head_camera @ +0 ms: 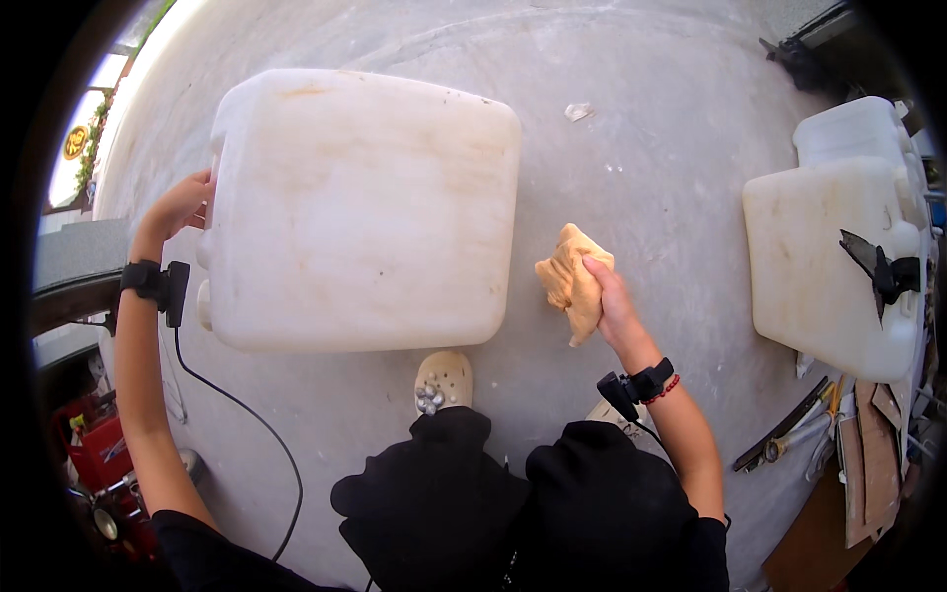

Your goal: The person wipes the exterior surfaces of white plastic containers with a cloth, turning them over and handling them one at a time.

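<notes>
A large white plastic jerrycan point(362, 214) with brownish smudges lies on the grey concrete floor before me, its capped end facing left. My left hand point(189, 201) is at that left end, by the handle side; its fingertips are partly hidden behind the can's edge, so its grip cannot be made out. My right hand point(612, 300) holds a crumpled tan cloth point(577, 277) above the floor, to the right of the can and apart from it.
Two more white jerrycans point(821, 259) stand at the right, a black strap-like object on one. Below them lie tools and cardboard pieces point(873, 459). A red toolbox point(100, 451) is at lower left. A scrap of clear plastic point(578, 112) lies beyond the cloth.
</notes>
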Motion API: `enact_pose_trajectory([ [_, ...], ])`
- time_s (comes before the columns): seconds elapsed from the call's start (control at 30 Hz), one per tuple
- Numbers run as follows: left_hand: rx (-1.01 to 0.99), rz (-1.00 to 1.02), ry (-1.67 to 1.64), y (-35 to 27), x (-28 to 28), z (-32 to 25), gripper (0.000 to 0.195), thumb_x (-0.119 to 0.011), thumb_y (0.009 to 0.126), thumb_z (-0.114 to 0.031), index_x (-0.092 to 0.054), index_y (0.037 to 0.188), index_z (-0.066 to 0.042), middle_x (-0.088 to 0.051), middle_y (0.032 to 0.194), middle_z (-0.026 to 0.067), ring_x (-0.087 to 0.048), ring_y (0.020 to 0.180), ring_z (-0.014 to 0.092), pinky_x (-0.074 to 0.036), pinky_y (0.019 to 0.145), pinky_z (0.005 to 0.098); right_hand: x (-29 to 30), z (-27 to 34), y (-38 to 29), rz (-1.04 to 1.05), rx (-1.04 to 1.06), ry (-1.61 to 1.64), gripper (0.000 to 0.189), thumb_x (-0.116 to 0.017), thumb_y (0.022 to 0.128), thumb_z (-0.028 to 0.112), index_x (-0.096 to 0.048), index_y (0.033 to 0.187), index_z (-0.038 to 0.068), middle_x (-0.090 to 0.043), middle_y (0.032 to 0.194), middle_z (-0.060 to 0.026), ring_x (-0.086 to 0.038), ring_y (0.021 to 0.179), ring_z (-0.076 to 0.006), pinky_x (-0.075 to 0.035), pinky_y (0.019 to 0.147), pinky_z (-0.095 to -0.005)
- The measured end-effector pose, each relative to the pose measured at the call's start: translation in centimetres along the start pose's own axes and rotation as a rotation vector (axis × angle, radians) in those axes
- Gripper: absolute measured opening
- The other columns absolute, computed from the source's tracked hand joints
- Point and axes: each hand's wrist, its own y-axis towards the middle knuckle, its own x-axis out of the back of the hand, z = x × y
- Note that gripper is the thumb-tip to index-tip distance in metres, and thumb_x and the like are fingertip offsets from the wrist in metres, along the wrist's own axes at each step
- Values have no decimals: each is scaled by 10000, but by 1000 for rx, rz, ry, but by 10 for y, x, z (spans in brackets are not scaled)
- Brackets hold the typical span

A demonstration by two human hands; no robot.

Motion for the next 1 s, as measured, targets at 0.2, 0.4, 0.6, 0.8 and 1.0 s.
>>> enact_pose_trajectory([
  [0.2, 11, 1, 13, -2, -6, -10, 418, -502, 861, -276, -506, 1229, -78, -622, 1018, 78, -629, 813, 213, -512, 727, 356, -1, -2, 1, -14, 28, 42, 381, -561, 893, 306, -519, 1147, 25, -611, 1002, -85, -611, 876, -160, -518, 723, -302],
  [0.4, 8, 34, -55, 4, -1, 2, 401, -506, 845, -241, -522, 1214, -84, -622, 1015, 79, -628, 826, 218, -509, 742, 359, 7, -2, 0, 40, 12, 64, 407, -512, 918, 300, -464, 1213, 24, -574, 1104, -100, -579, 988, -187, -497, 818, -334],
  [0.6, 31, 42, -69, 24, 8, 22, 436, -437, 875, -177, -465, 1304, -107, -629, 1040, 74, -635, 812, 197, -520, 712, 359, 10, -5, -1, 112, 1, 106, 440, -484, 918, 310, -431, 1247, 23, -548, 1159, -118, -559, 1043, -214, -480, 869, -366],
  [0.8, 60, 37, -92, 24, 13, 25, 451, -450, 870, -180, -457, 1317, -117, -626, 1048, 73, -632, 823, 192, -519, 711, 366, 0, -4, -1, 181, -100, 135, 450, -495, 854, 297, -452, 1201, 12, -565, 1098, -131, -585, 986, -230, -495, 828, -368],
  [1.0, 1, 36, -243, 39, 9, 43, 476, -457, 857, -161, -444, 1331, -120, -639, 1021, 93, -646, 790, 230, -535, 660, 369, -7, -4, 46, 378, -166, 124, 467, -475, 808, 260, -466, 1188, -11, -567, 1112, -137, -578, 1005, -239, -476, 875, -374],
])
